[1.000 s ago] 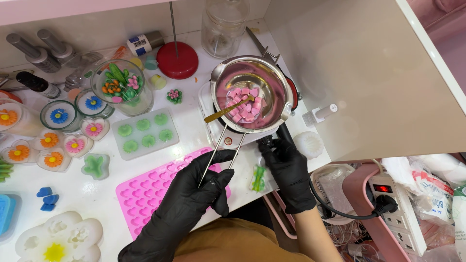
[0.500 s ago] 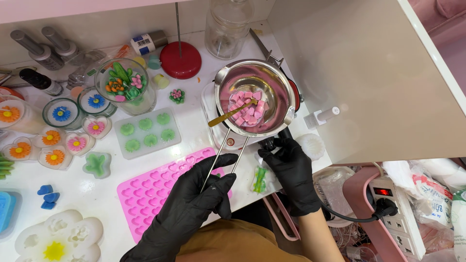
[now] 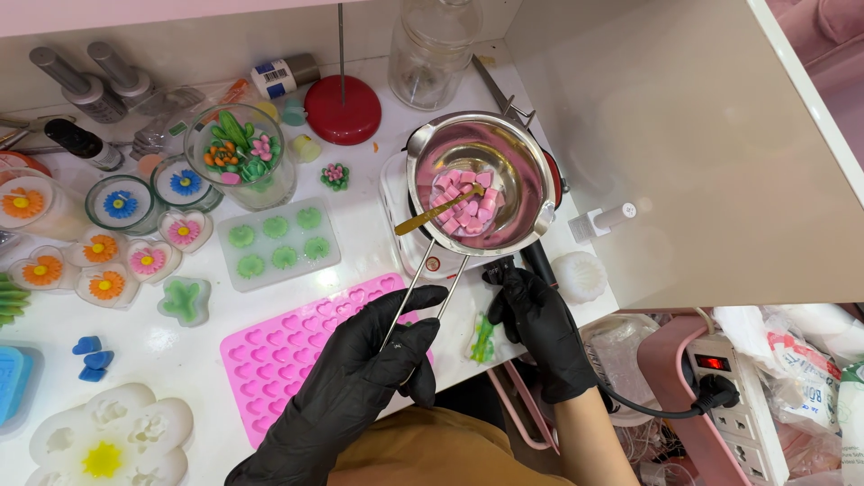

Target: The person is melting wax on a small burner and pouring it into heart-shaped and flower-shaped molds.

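Observation:
Both of my hands wear black gloves. My left hand [image 3: 373, 360] grips the wire handle [image 3: 423, 288] of a steel melting pot [image 3: 531, 180] that sits on a small white hot plate [image 3: 396, 202]. Pink wax cubes [image 3: 463, 202] lie in the pot, and a gold spoon [image 3: 423, 219] rests among them with its handle over the rim. My right hand [image 3: 535, 315] touches the black knob at the front of the hot plate [image 3: 504, 266]. A pink heart-cavity silicone mould [image 3: 279, 346] lies under my left hand.
A clear mould with green flowers [image 3: 274, 243], a glass of wax succulents [image 3: 236, 157], flower candles [image 3: 99, 261], a red stand [image 3: 340, 108] and a jar [image 3: 432, 49] crowd the table. A white partition [image 3: 702, 153] rises on the right; a power strip [image 3: 733, 396] lies below.
The view has drifted slightly, so everything sits a little lower and to the right. My hands keep the same hold on the pot handle and knob.

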